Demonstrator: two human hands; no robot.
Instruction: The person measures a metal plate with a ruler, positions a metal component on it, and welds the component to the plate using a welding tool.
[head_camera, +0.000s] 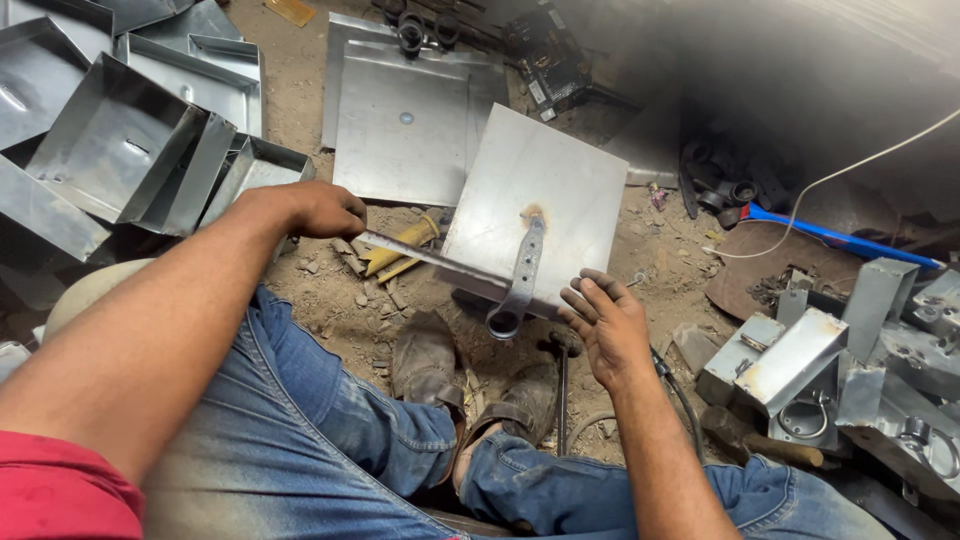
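Left hand (318, 208) closed on thin metal strip (430, 258), at 9 o'clock of steel plate (545, 190). Right hand (605, 322) open, empty, hovering near welded bracket (518, 285). Step looks like positioning strip; next needs steady alignment.

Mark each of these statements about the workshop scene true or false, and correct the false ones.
1. The left hand grips one end of a thin metal strip. True.
2. The right hand is closed tightly around a hammer. False: it is open, fingers spread, beside the lower edge of the square metal sheet, holding nothing.
3. A flat bracket with a ring end lies on the square sheet, and the ring hangs past its lower edge. True.
4. The folded metal trays are stacked at the right of the picture. False: they lie at the upper left.
5. The person wears blue jeans. True.
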